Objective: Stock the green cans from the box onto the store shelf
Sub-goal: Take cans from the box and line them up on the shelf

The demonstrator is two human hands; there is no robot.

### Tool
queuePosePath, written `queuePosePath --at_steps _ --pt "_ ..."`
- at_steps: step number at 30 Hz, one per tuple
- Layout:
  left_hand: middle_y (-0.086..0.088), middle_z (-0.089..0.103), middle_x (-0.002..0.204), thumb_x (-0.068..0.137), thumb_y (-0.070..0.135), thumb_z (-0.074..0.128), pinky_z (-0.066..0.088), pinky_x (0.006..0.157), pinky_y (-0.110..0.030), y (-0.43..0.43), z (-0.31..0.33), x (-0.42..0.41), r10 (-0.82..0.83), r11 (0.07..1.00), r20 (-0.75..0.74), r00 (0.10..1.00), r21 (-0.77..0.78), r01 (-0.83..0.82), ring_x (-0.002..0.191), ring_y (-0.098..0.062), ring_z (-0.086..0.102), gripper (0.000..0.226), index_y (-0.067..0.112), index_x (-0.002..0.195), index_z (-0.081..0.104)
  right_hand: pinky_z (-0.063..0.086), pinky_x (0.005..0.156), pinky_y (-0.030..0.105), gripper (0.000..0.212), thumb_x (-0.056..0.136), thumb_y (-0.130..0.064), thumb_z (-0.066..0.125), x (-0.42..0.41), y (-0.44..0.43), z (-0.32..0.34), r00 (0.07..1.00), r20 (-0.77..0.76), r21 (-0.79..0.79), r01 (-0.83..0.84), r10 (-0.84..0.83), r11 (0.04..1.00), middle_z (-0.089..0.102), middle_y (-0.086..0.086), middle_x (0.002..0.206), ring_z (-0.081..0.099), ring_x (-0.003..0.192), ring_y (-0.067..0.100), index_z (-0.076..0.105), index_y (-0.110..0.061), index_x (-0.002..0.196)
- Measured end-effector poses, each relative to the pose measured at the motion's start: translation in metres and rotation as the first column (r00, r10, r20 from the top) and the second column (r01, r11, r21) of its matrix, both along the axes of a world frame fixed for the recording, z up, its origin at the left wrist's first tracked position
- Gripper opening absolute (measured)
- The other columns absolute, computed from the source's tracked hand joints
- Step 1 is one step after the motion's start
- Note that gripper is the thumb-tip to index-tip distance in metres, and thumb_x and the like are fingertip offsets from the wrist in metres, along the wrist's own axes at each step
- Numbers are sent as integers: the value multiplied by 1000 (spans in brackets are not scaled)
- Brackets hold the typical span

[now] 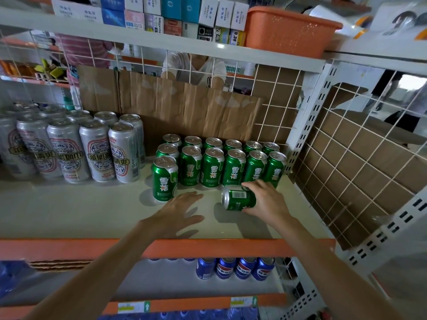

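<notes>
Several green cans point(212, 167) stand upright in rows at the back right of the pale shelf board point(69, 209). One more green can point(164, 179) stands alone in front of the left column. My right hand point(265, 199) grips another green can point(238, 198), tipped on its side just above the board in front of the rows. My left hand point(178, 215) hovers flat with straight fingers over the board, just right of and below the lone can, holding nothing. The box is not in view.
Tall silver cans point(69, 148) fill the shelf's left side. Cardboard point(184, 105) lines the wire back and right side panel point(346, 162). An orange basket point(288, 31) and small boxes sit above. Blue cans point(233, 269) stand on the lower shelf behind the orange front rail point(69, 248).
</notes>
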State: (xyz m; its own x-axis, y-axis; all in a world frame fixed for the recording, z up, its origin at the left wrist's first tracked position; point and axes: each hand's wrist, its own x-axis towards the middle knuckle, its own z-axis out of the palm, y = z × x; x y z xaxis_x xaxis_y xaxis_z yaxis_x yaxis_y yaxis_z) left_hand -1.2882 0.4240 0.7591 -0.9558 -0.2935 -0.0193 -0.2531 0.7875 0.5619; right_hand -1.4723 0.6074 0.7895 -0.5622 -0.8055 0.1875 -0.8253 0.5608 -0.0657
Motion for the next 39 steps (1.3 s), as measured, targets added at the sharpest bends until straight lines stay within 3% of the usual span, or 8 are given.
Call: queuePosePath --at_steps 8,13,19,25,29,32,34,39 --pt "3 20 154 84 41 62 25 111 -30 13 15 -15 -29 995 -70 997 94 35 139 -15 25 80 25 148 15 45 89 29 76 73 -42 74 37 -13 1 993 -31 -16 -118 117 993 48 -5 129 45 118 17 39 -30 139" --pt "2 51 126 76 33 75 45 97 -30 12 9 -19 31 977 -141 989 211 -1 114 -15 52 75 24 139 34 48 87 31 73 72 -41 75 49 -16 4 987 -53 -58 -158 155 986 49 -4 128 46 116 18 42 -28 136" --pt "4 62 106 69 18 82 55 82 -25 12 4 -19 90 940 -273 958 342 9 98 -16 62 61 23 120 49 47 87 33 74 70 -39 77 51 -13 2 977 -59 -137 -209 203 968 51 -1 126 47 115 21 45 -25 136" --pt "15 62 99 50 52 72 54 72 -15 19 10 -11 165 902 -371 914 431 12 86 3 63 73 25 114 51 31 109 32 88 68 -41 78 43 -2 0 952 195 -365 -152 235 919 42 0 141 38 130 15 36 -20 143" --pt "11 64 101 55 41 81 55 77 -21 22 9 -9 230 864 -399 888 504 3 89 -6 64 68 26 114 52 43 102 31 96 65 -52 75 41 2 -3 695 665 -528 176 274 831 45 -1 140 50 121 14 32 -21 144" --pt "11 64 101 64 25 84 53 77 -19 27 11 -10 248 859 -420 873 512 2 90 -7 64 59 28 113 52 57 79 23 65 83 -36 64 48 -2 -4 441 814 -559 418 377 716 48 11 138 58 113 22 39 -14 139" --pt "12 65 101 59 38 81 53 75 -18 30 12 -11 243 869 -433 868 495 3 89 -5 63 63 28 113 52 59 72 26 43 88 -26 60 55 -6 -3 300 836 -545 552 460 631 52 12 133 58 114 29 48 -14 128" --pt "7 65 105 52 54 73 55 77 -26 33 10 -11 234 872 -425 874 490 5 94 -11 64 74 27 117 52 58 65 26 36 88 -15 62 62 -10 1 286 801 -570 631 525 526 60 11 120 64 103 23 53 -8 122"
